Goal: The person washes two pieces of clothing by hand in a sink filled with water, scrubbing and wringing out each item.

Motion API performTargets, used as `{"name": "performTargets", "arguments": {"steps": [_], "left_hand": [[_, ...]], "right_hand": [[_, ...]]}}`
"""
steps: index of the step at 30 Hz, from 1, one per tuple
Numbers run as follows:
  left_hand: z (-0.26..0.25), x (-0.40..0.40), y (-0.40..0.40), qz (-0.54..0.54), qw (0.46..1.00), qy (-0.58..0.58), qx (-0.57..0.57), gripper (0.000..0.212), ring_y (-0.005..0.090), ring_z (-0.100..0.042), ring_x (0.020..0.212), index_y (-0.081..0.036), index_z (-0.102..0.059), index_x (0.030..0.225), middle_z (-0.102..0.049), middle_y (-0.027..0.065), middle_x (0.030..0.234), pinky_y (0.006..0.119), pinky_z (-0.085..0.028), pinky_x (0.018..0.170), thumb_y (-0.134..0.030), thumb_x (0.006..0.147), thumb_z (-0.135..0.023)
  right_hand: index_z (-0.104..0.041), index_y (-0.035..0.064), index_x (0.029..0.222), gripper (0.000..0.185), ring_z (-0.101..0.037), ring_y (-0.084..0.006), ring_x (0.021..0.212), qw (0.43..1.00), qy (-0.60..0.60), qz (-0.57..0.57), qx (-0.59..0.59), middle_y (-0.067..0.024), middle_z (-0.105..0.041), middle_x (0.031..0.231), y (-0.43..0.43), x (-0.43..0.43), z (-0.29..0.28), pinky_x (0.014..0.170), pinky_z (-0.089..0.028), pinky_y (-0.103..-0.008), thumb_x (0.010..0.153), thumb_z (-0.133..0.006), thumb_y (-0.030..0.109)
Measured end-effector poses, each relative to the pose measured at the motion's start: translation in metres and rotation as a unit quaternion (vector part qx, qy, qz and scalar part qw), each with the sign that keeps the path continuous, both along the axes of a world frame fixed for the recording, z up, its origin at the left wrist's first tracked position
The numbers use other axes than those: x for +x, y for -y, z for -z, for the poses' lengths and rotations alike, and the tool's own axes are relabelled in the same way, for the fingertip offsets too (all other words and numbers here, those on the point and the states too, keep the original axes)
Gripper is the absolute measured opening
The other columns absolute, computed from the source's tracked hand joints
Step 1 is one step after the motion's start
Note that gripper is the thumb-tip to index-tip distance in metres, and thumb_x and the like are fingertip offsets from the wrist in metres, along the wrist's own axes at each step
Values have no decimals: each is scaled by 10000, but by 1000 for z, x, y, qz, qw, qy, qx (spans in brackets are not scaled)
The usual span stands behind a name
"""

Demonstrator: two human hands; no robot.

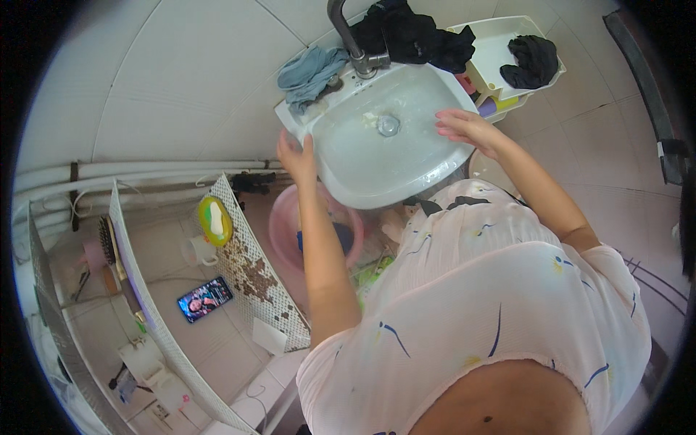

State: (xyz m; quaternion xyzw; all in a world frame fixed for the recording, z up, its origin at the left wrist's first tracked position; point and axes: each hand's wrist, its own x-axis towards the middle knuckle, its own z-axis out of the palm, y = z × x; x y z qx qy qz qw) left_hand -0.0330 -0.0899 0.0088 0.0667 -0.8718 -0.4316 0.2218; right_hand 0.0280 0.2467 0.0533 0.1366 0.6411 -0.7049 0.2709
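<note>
Before me is a white wash basin point(353, 168) with a round metal drain plug point(388, 125) in its bottom. My left hand point(296, 157) is at the basin's left rim, thumb and fingers apart, holding nothing; whether it touches the rim I cannot tell. Over the right side of the bowl, my right hand point(462, 128) is held with fingers extended and nothing in it. A dark metal faucet point(364, 62) rises from the back rim. Blue-grey cloth point(311, 76) lies bunched on the back left corner, and black clothing point(410, 38) is heaped behind the faucet.
A cream plastic rack point(484, 68) at the right holds a black cloth point(530, 62). Below the basin's left side stands a pink tub point(280, 234) with dark blue cloth point(341, 239). Wall shelving at left holds a lit phone point(205, 299), a mug point(198, 251) and a yellow-green soap dish point(204, 217).
</note>
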Motion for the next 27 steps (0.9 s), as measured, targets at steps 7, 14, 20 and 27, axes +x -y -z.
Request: {"name": "performTargets", "arguments": {"steps": [7,14,20,27], "left_hand": [[-32,-111,-28,105,970,-72,-205,620,303,-377,1011,-48,-388,1113,-407,175,1077,391,-356,796,-216,583,-663],[-38,-102,-37,85,970,153,-167,607,348,-483,874,-46,-470,1042,-503,193,975,396,-394,750,-226,509,-696],[-38,-79,-51,116,923,-7,367,448,251,-522,860,23,-478,993,-529,122,956,339,-415,750,-163,614,-629],[-44,17,-65,171,715,142,662,399,198,-508,862,-2,-452,1006,-517,93,922,333,-426,756,-90,641,-587]], "right_hand": [[-440,86,1085,453,-480,-76,888,997,9,74,22,-15,-495,1019,-32,23,6,765,-359,-211,742,-534,366],[-447,100,1082,436,-466,-97,933,994,30,104,10,-32,-490,1027,-43,37,13,808,-341,-225,745,-528,365],[-415,79,1116,490,-471,-104,922,998,15,52,12,-37,-479,1043,-40,22,9,809,-354,-229,741,-535,371],[-304,86,1198,566,-397,-187,1061,979,58,-26,-195,-113,-378,1180,36,-18,-7,881,-327,-293,761,-502,387]]}}
